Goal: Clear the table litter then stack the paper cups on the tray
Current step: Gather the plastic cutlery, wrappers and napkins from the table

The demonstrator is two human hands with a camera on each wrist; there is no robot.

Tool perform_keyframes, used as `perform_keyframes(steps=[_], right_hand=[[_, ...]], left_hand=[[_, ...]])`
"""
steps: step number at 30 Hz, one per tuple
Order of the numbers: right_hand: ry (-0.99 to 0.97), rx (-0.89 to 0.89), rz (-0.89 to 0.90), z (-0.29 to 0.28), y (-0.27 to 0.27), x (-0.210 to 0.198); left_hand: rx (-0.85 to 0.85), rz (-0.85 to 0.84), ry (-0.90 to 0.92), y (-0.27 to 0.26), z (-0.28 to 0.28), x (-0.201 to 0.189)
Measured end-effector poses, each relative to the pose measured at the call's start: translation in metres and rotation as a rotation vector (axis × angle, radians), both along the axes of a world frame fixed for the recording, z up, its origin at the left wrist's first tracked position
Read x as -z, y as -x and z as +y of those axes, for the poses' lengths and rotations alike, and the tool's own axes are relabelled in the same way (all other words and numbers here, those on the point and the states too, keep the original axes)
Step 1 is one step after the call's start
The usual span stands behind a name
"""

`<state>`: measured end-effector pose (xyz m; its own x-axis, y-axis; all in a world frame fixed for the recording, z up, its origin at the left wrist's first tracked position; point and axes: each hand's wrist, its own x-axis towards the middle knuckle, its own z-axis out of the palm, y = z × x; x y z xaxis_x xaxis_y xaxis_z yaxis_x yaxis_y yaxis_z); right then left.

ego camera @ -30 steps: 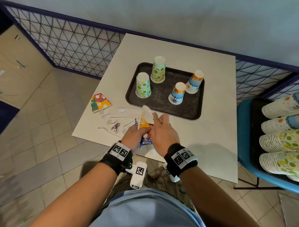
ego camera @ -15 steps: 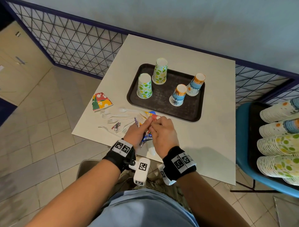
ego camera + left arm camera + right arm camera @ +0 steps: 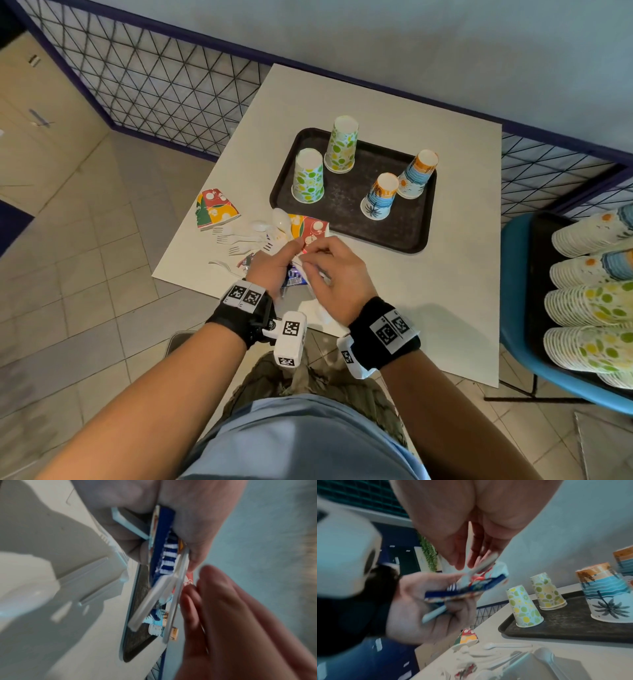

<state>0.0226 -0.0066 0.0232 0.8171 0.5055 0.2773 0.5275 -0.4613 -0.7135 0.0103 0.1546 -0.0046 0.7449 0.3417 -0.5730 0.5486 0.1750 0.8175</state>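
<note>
Lower centre: I am clamping the blue wrapper (image 3: 453, 591) bundle in my left hand (image 3: 274, 263) while my right hand (image 3: 329, 274) is pinching a white plastic utensil (image 3: 481, 565) into it. I should be seating it deep before gathering the forks (image 3: 236, 240) left of the tray (image 3: 404, 226).

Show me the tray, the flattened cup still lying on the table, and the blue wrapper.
tray (image 3: 407, 226), head view, bare floor near its front.
flattened cup (image 3: 215, 209), head view, middle of its side.
blue wrapper (image 3: 163, 536), left wrist view, its blue face.

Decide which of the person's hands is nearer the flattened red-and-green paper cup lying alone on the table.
Left. The left hand lies just right of the flattened red-and-green paper cup; the right hand is farther right.
</note>
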Motion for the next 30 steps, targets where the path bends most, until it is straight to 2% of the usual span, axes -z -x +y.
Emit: perform_keyframes(steps=[3, 5, 6, 8, 10, 13, 15, 21, 25, 28, 30], right_hand=[[-0.099, 0.189, -0.056, -0.02, -0.014, 0.001], [-0.058, 0.325, -0.019, -0.036, -0.03, 0.01], [0.006, 0.355, 0.054, -0.041, -0.039, 0.017], [0.191, 0.328, 0.262, -0.045, -0.051, 0.033], [0.36, 0.216, 0.398, -0.037, -0.06, 0.051], [0.632, 0.025, 0.418, -0.013, -0.069, 0.074], [0.719, -0.005, 0.423, 0.002, -0.074, 0.084], [0.733, 0.045, 0.427, 0.016, -0.072, 0.108], [0.725, 0.077, 0.46, 0.016, -0.073, 0.107], [0.756, 0.156, 0.514, 0.009, -0.075, 0.107], [0.711, 0.244, 0.551, 0.003, -0.076, 0.106]], left_hand=[[-0.1, -0.027, -0.052, 0.008, 0.021, 0.004], [-0.163, -0.069, -0.018, 0.016, 0.035, 0.009], [-0.185, -0.078, -0.013, 0.021, 0.041, 0.011], [-0.215, -0.101, 0.013, 0.031, 0.052, 0.018], [-0.23, -0.086, 0.03, 0.041, 0.059, 0.024], [-0.214, -0.044, 0.029, 0.054, 0.061, 0.031], [-0.2, -0.012, 0.027, 0.059, 0.06, 0.031], [-0.192, -0.012, 0.056, 0.064, 0.051, 0.03], [-0.168, -0.027, 0.057, 0.067, 0.052, 0.031], [-0.17, -0.024, 0.067, 0.068, 0.053, 0.031], [-0.178, -0.036, 0.081, 0.068, 0.053, 0.033]])
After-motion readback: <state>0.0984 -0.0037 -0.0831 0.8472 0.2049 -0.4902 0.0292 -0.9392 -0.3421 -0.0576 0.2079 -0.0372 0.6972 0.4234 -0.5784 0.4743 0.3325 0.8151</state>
